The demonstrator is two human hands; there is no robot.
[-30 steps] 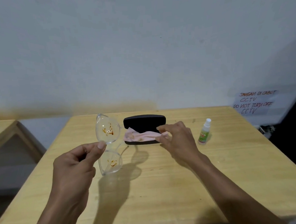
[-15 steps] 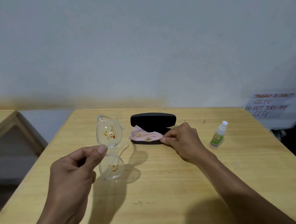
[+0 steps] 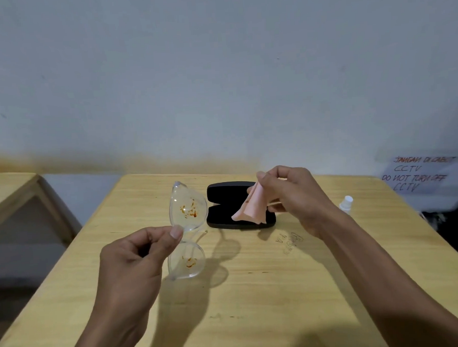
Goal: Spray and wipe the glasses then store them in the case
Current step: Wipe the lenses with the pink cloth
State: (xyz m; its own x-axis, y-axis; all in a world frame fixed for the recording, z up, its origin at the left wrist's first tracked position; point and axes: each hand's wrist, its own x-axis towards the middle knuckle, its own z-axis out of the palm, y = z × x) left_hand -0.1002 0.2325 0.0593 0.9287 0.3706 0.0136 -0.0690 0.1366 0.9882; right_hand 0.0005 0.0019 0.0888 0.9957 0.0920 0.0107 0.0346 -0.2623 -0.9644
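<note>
Cloth (image 3: pixel 251 206) lifted off case (image 3: pixel 224 200) by right hand (image 3: pixel 298 196); case open.

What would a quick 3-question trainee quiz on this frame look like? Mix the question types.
1. True or false: the glasses lie inside the case.
2. What does the right hand hold? A) spray bottle B) pink cloth C) case lid
3. Fill in: both lenses carry orange-brown ____.

Key
1. False: the left hand pinches them above the table.
2. B: the pink cloth hangs from its fingers; the spray bottle stands untouched on the table.
3. Stains.
</note>
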